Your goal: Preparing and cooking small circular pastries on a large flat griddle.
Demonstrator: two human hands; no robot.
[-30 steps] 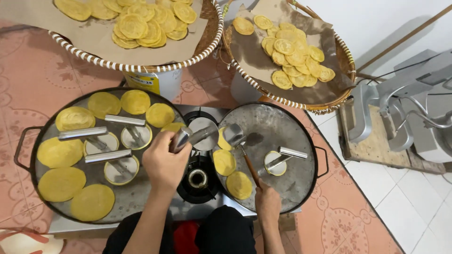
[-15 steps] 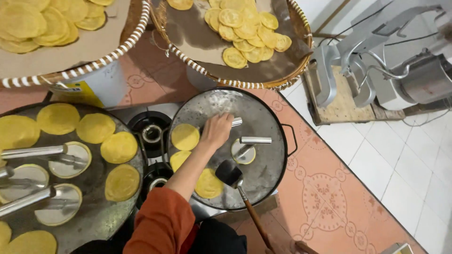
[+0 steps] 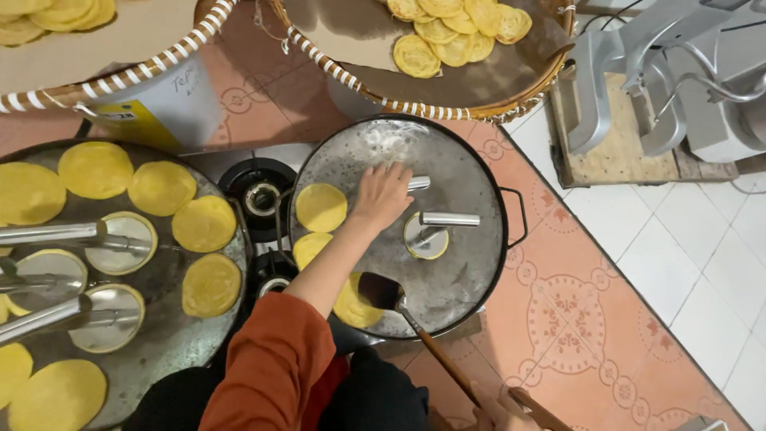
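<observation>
Head view, left hand: reaches over the right-hand round griddle, palm down, fingers loosely spread and bent over a metal press handle; whether they actually grip it cannot be told.
Left sleeve: orange, running from the bottom edge up to the bare forearm.
Right hand: at the bottom edge, partly cut off, fingers wrapped around the wooden shaft of a spatula.
Spatula: dark blade lies on the near part of the right griddle, just beside a yellow disc.
Right griddle: grey, two side handles, carries yellow discs on its left side and a round metal press with a tubular handle near the middle.
Left griddle: carries more yellow flat discs and several round presses with long handles.
Burner: black, between the two griddles.
Baskets: woven, paper-lined, holding cooked golden rounds, beyond the griddles.
Floor: white tile to the right.
</observation>
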